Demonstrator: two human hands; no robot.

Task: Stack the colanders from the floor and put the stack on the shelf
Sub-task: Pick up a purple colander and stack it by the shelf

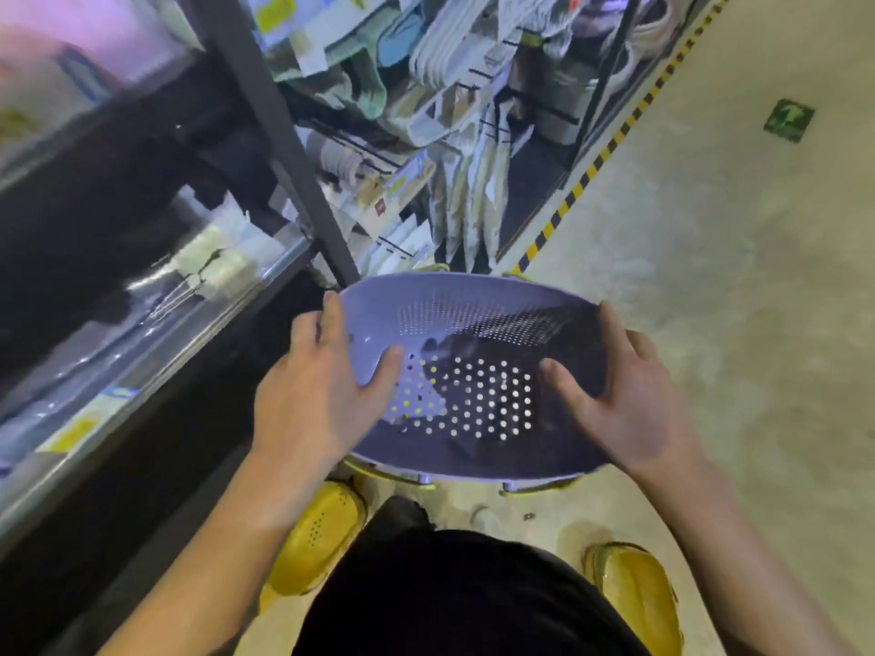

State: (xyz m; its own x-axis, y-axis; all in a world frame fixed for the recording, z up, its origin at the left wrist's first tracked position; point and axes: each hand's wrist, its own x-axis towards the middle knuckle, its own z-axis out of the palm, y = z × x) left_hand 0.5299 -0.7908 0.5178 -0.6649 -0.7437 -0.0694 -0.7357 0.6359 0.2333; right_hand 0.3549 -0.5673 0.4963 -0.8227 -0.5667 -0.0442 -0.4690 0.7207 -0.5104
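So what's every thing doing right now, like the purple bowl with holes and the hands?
Purple colander: held up off the floor, open side up, tilted.
Yellow colanders: only edges peek out under the purple one, nested below it.
Left hand: gripping the left rim, thumb inside.
Right hand: gripping the right rim, thumb inside.
Shelf: beside the person, stack not on it yet.

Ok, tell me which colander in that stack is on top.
The purple colander is on top: both hands, left and right, grip its rim with thumbs inside. Only yellow rim edges of another colander peek out beneath it.
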